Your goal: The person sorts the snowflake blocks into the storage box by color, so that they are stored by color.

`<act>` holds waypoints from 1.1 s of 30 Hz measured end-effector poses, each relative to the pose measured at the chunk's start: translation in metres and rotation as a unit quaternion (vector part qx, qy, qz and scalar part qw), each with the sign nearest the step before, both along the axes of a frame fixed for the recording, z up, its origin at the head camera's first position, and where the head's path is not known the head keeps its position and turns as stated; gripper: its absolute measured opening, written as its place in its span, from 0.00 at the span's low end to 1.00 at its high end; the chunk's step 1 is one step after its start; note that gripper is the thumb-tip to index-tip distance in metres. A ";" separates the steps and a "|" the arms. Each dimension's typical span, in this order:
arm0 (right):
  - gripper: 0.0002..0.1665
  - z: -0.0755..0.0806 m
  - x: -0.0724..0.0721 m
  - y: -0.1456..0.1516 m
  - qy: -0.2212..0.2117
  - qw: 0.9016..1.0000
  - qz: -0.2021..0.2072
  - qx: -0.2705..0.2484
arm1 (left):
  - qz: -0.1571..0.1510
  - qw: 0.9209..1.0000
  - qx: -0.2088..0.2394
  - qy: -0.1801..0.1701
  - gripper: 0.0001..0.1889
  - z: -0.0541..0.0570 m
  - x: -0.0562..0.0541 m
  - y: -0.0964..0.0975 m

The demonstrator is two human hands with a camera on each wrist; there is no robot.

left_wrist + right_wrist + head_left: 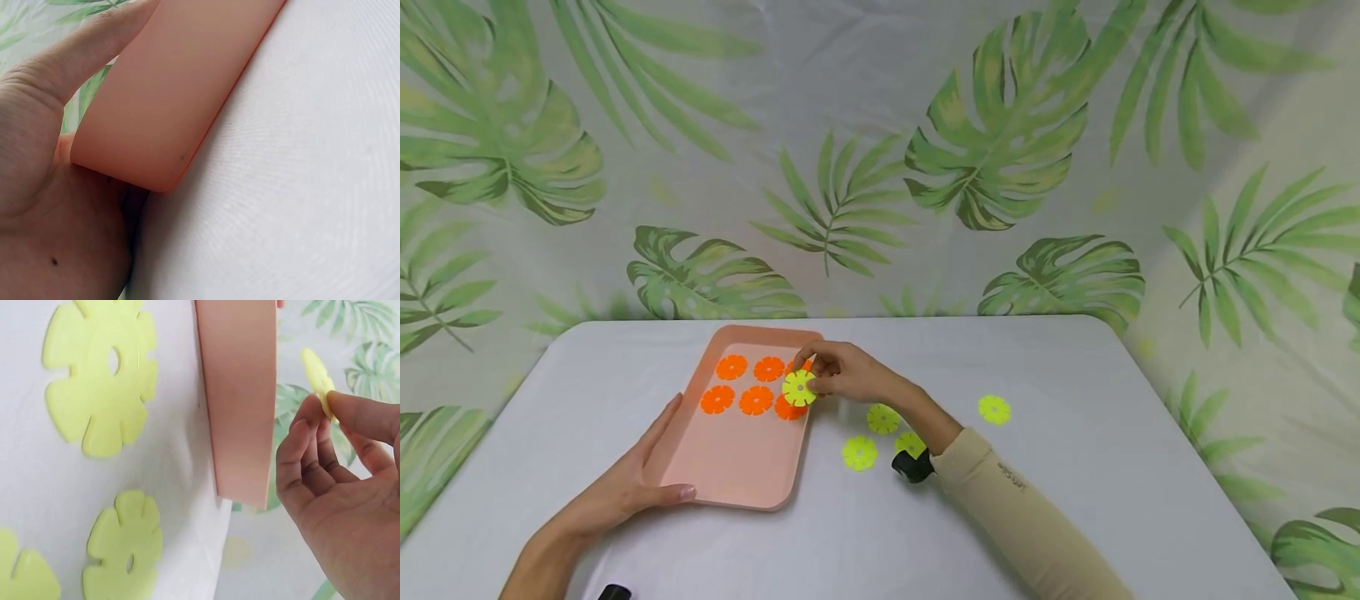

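A yellow-green notched plastic disc (791, 393), like a snowflake building piece, is pinched between thumb and forefinger of my right hand (853, 373). In the right wrist view the disc (317, 375) stands nearly edge-on, and the other fingers curl loosely. It is above the right side of a pink tray (737, 467). Orange notched discs (756, 401) lie there in two rows, the rightmost partly hidden. My left hand (621, 493) holds the tray's near left corner, thumb along the front rim and fingers along the left side. The left wrist view shows the tray's outer wall (169, 94).
Right of the tray, several yellow-green discs (860, 453) lie on the white-covered table (820, 550), some near the right forearm. Another disc (995, 409) lies farther right. Behind the table hangs a leaf-print cloth (865, 100).
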State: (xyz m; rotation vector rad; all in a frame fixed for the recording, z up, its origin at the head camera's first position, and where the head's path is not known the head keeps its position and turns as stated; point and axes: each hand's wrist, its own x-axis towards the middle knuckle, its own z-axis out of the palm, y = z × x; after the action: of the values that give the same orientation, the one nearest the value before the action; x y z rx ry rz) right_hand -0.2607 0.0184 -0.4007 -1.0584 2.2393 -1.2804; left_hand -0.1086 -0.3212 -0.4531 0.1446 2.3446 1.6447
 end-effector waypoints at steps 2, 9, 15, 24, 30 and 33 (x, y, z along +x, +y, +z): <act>0.16 -0.002 0.000 -0.004 0.010 1.000 -0.007 -0.002 | 0.000 1.000 -0.004 0.001 0.63 0.001 -0.001 0.001; 0.17 -0.005 0.002 -0.014 0.008 1.000 -0.010 0.004 | -0.002 1.000 -0.006 0.006 0.63 0.003 -0.002 0.001; 0.15 -0.006 0.005 -0.022 0.002 1.000 0.014 0.015 | -0.003 1.000 0.002 0.008 0.63 0.002 -0.001 0.000; 0.13 -0.011 0.010 -0.030 -0.001 0.997 0.034 0.069 | 0.000 1.000 0.003 0.008 0.63 0.002 0.000 0.001; 0.13 -0.011 0.013 -0.035 0.012 0.994 0.042 0.098 | 0.004 1.000 -0.003 0.001 0.63 0.001 0.000 0.001; 0.14 -0.011 0.014 -0.036 0.011 0.993 0.046 0.108 | 0.004 1.000 -0.001 0.000 0.63 0.001 0.000 0.001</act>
State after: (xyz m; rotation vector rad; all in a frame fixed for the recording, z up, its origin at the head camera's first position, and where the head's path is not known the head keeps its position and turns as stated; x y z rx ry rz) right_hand -0.2464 -0.0177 -0.4114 -1.0833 2.2558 -0.9683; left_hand -0.1083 -0.3200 -0.4521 0.1348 2.3501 1.6447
